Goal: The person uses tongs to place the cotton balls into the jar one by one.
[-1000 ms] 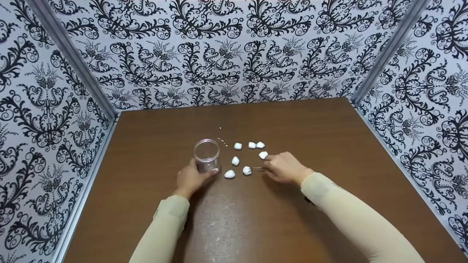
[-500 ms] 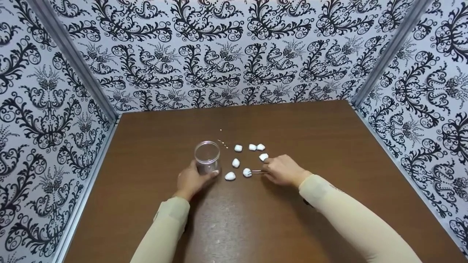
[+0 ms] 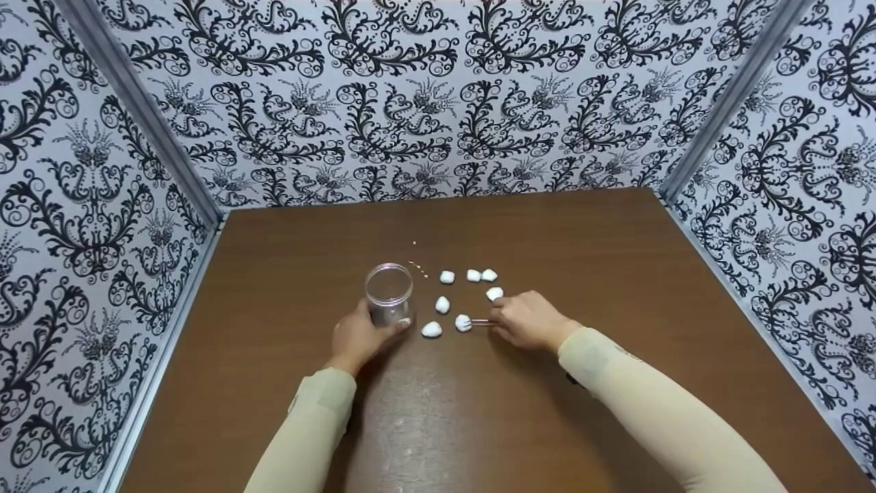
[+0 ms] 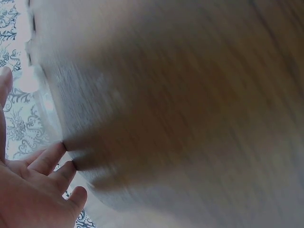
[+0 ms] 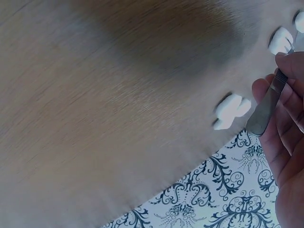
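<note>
My left hand (image 3: 361, 335) holds a clear, open-topped jar (image 3: 389, 291) around its side, thumb toward the front. In the left wrist view the see-through jar wall (image 4: 50, 102) shows at the edge, with fingertips against it. My right hand (image 3: 528, 320) pinches metal tweezers (image 3: 482, 322) between thumb and fingers. The tweezers' tips sit on a white cotton ball (image 3: 463, 323), which looks creased between them. In the right wrist view the broad rear end of the tweezers (image 5: 263, 111) points away from that cotton ball (image 5: 281, 41).
Several other cotton balls lie around: one (image 3: 432, 330) beside the jar, one (image 3: 443, 305) behind it, one (image 3: 495, 294) by my right fingers, a pair (image 3: 481, 275) farther back. Small pale specks (image 3: 419, 268) dot the brown table (image 3: 547, 233). Patterned walls (image 3: 438, 123) enclose it.
The tweezers' arms have drawn closer together on the cotton ball, squeezing it. The left hand and jar stay in place; the head view has shifted slightly.
</note>
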A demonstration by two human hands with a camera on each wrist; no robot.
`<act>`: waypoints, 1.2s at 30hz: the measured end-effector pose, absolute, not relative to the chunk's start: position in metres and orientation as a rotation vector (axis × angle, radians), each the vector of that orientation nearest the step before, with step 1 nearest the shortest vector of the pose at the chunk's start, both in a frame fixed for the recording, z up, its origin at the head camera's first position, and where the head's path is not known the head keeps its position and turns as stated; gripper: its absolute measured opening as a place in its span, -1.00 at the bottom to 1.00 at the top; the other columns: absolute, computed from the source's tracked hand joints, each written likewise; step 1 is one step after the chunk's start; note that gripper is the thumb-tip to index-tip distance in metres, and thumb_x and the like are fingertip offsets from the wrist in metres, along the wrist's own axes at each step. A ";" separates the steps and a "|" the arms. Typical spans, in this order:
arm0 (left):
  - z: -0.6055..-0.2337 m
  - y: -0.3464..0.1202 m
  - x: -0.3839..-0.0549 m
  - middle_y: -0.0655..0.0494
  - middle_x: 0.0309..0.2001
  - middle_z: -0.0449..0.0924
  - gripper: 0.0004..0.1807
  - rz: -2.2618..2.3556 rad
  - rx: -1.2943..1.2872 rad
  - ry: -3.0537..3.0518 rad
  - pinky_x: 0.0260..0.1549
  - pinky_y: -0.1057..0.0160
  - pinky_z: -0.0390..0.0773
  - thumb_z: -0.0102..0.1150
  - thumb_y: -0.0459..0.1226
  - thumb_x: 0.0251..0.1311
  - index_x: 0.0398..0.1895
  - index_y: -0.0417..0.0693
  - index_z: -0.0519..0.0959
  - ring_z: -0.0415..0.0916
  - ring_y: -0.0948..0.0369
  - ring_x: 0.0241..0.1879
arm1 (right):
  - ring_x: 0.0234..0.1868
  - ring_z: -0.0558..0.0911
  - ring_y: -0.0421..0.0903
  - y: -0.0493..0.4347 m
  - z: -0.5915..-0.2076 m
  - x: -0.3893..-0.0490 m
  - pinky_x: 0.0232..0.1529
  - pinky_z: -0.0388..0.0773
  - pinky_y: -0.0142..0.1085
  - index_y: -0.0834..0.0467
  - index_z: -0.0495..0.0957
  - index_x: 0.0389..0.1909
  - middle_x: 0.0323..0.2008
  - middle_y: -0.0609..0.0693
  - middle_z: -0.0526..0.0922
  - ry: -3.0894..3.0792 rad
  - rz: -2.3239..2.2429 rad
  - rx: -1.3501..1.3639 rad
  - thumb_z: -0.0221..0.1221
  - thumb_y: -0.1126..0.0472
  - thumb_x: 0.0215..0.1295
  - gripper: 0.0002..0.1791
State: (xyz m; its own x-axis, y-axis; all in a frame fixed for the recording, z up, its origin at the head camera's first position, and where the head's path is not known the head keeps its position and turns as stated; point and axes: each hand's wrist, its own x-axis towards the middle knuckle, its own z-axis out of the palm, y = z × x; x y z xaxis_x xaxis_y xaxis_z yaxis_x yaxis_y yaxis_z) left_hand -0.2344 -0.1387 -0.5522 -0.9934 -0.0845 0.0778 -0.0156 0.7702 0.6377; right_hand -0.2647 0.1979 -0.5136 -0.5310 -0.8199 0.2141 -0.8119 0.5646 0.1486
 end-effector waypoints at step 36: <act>-0.550 -0.140 -0.233 -0.22 0.09 0.61 -0.02 -1.041 0.061 -2.864 0.13 -0.19 0.37 0.44 0.24 -0.05 0.31 -0.21 0.39 0.52 -0.20 0.09 | -0.68 0.50 -0.06 0.197 -0.512 -0.265 -0.69 0.44 -0.08 0.06 0.60 -0.53 -0.53 -0.09 0.50 -2.503 -0.024 1.301 0.37 0.16 0.11 -0.85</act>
